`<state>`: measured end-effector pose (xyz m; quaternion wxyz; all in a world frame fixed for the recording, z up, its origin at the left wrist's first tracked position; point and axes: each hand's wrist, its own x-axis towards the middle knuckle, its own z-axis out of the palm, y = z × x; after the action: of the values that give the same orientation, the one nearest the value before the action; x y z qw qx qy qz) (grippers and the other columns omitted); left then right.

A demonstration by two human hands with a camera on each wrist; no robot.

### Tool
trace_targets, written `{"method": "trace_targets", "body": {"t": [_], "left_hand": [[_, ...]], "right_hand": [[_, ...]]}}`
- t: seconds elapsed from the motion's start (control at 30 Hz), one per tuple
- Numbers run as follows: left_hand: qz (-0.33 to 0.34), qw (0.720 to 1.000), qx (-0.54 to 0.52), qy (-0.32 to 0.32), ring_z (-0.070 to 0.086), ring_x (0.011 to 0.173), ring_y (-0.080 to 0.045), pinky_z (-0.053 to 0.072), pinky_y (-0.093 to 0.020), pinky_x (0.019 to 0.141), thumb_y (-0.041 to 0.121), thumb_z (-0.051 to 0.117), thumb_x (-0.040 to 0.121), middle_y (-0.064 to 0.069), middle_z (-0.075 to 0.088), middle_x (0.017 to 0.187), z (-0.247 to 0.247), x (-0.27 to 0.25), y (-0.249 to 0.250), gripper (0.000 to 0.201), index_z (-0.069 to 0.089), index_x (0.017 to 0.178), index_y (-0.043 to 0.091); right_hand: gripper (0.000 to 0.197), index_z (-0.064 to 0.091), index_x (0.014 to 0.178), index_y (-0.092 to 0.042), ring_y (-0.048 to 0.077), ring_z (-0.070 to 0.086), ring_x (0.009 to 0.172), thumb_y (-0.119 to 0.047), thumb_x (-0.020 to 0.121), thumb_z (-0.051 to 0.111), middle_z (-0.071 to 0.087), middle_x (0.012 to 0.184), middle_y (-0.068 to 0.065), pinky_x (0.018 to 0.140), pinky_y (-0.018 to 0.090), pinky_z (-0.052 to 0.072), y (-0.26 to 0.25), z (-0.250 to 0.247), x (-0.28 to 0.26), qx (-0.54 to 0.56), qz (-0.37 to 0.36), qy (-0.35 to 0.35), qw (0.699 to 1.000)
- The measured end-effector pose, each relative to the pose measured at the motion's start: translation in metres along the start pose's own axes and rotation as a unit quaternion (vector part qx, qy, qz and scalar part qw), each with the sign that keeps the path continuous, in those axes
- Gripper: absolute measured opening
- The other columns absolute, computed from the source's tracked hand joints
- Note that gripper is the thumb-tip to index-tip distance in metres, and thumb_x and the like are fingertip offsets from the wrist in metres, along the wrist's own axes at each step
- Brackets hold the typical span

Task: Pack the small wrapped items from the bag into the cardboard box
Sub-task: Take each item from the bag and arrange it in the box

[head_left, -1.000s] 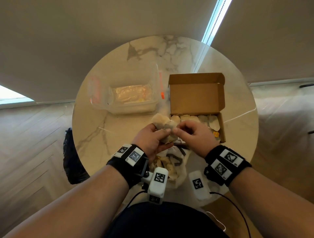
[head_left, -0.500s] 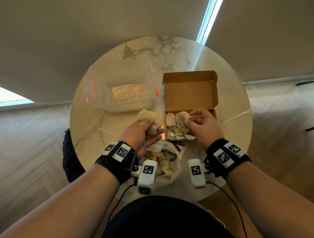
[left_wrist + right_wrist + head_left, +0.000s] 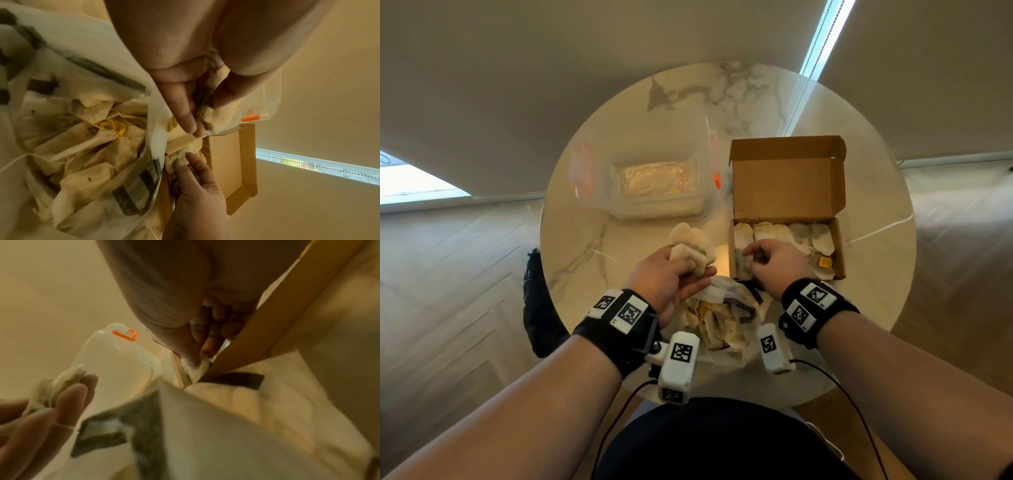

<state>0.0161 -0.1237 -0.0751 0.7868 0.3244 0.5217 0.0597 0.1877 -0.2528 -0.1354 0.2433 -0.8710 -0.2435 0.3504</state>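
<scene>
The small wrapped items are pale tea bags. My left hand (image 3: 695, 270) grips a bundle of tea bags (image 3: 690, 245) above the table, left of the open cardboard box (image 3: 787, 181); the bundle (image 3: 213, 113) shows between thumb and fingers. My right hand (image 3: 751, 255) reaches into the box's near-left corner and pinches one tea bag (image 3: 195, 368) there. A row of tea bags (image 3: 784, 233) fills the box's far side. The white plastic bag (image 3: 722, 318) with many more tea bags (image 3: 82, 146) lies open between my wrists.
A clear plastic container (image 3: 647, 178) with an orange clip (image 3: 717, 180) stands at the back left of the round marble table (image 3: 585, 246). The box's lid stands upright behind it. A dark object (image 3: 541, 308) sits on the floor to the left.
My right hand took one tea bag from the bundle, carried it right, and lowered it into the box's near-left corner. The left hand drew slightly left with the bundle.
</scene>
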Motion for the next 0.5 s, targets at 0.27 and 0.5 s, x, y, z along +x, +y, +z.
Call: {"method": "trace_targets", "body": {"t": [0.27, 0.5], "left_hand": [[-0.012, 1.000, -0.007, 0.016, 0.076, 0.103, -0.038, 0.061, -0.044, 0.091, 0.003, 0.045, 0.102, -0.028, 0.075, 0.110, 0.003, 0.002, 0.004, 0.025, 0.065, 0.116, -0.003], [-0.006, 1.000, -0.008, -0.016, 0.078, 0.102, -0.032, 0.063, -0.041, 0.085, 0.005, 0.042, 0.108, -0.023, 0.075, 0.116, 0.026, 0.002, 0.008, 0.024, 0.062, 0.122, 0.004]], "right_hand": [[0.032, 0.074, 0.125, -0.037, 0.021, 0.057, 0.117, -0.024, 0.097, 0.064, 0.059, 0.124, -0.006, 0.093, 0.028, 0.045, 0.002, 0.014, 0.005, -0.155, -0.045, -0.017, 0.987], [0.005, 0.070, 0.093, -0.031, 0.007, 0.058, 0.083, -0.035, 0.095, 0.070, 0.063, 0.092, -0.011, 0.078, 0.033, 0.054, -0.019, -0.020, -0.015, -0.009, -0.133, 0.027, 0.991]]}}
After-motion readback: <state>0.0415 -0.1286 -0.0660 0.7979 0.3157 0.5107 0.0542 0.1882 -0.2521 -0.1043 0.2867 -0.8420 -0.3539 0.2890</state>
